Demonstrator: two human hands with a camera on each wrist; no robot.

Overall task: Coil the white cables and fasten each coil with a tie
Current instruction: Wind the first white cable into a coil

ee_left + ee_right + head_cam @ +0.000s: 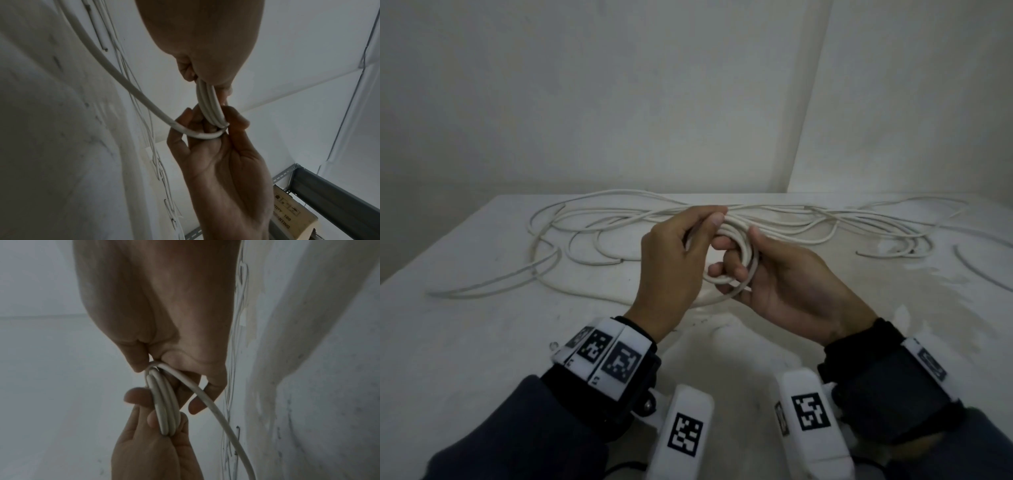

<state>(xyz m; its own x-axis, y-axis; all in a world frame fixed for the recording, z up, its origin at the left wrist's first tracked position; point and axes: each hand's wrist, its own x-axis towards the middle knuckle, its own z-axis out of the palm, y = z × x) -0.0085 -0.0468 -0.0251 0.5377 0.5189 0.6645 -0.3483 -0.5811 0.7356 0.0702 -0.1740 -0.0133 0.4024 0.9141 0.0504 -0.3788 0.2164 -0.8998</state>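
A small coil of white cable [748, 255] hangs between both hands above the table. My left hand [709, 222] pinches the coil's top between thumb and fingers; the left wrist view shows that pinch [197, 79] on the bundled loops [209, 110]. My right hand [741, 262] grips the coil's lower side, its fingers curled through the loops. In the right wrist view the right hand [156, 368] holds the loops [164, 402] while the left hand [156, 426] clamps their far end. A loose strand [224, 421] trails from the coil down to the table.
Several loose white cables [592, 219] sprawl across the far part of the white table [482, 342], with more on the right [876, 222]. White walls stand close behind. A grey metal shelf [329, 186] and a cardboard box [292, 216] show to the right.
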